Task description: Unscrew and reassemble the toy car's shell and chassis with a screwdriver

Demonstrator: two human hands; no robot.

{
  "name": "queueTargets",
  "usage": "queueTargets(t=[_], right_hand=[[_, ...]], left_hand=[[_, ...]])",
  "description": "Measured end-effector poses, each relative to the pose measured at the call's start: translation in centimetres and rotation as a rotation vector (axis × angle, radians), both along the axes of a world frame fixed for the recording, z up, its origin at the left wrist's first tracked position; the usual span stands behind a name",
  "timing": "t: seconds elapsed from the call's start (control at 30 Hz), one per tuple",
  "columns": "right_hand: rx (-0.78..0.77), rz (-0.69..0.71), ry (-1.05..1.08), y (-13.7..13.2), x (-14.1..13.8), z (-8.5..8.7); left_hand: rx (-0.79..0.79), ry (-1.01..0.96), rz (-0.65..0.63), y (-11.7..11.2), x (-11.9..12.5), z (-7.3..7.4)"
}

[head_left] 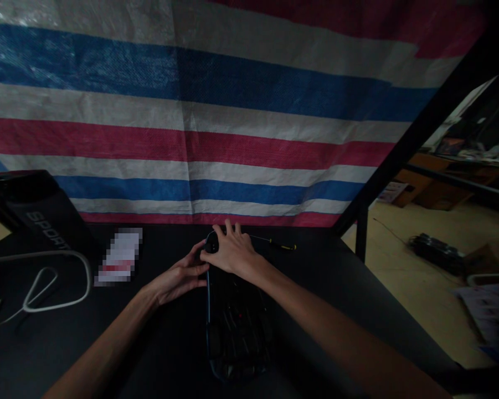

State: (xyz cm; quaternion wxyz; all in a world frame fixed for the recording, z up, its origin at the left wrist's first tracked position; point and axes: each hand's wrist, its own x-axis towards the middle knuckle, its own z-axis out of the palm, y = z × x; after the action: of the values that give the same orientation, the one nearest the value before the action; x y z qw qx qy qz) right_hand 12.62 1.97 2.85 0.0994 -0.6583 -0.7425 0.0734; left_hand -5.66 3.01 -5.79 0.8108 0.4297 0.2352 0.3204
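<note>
A dark toy car (238,327) with a blue edge lies on the table, its black underside and wheels facing up. My left hand (180,277) grips its left side near the far end, the thumb and fingers against the edge. Over the far end lies my right hand (231,249), its thumb by a black wheel (211,243) and its fingers curved over the front of the car. Part of the far end is hidden under this hand. Just beyond it, to the right, rests a screwdriver (282,244) with a black and yellow handle.
On the black table (315,310) to the left are a white cable (58,307), a blurred-out white and red packet (120,257) and a dark box (45,210) marked SPORT. A striped plastic sheet (249,127) hangs behind. A dark frame post (361,233) stands at right.
</note>
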Motion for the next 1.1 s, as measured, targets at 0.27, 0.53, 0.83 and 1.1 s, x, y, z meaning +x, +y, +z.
queueTargets(t=[0.27, 0.53, 0.83, 1.1], right_hand=[[0.013, 0.009, 0.033, -0.3, 0.8, 0.7], [0.0, 0.029, 0.075, -0.1, 1.7, 1.1], [0.039, 0.001, 0.119, -1.0, 1.9, 2.1], [-0.003, -0.003, 0.185, -3.9, 0.8, 1.5]], left_hand=[[0.14, 0.064, -0.014, -0.2, 0.5, 0.4], [0.18, 0.164, 0.015, -0.5, 0.6, 1.0], [0.119, 0.118, 0.013, -0.7, 0.8, 1.1], [0.088, 0.189, 0.071, -1.1, 0.7, 1.2]])
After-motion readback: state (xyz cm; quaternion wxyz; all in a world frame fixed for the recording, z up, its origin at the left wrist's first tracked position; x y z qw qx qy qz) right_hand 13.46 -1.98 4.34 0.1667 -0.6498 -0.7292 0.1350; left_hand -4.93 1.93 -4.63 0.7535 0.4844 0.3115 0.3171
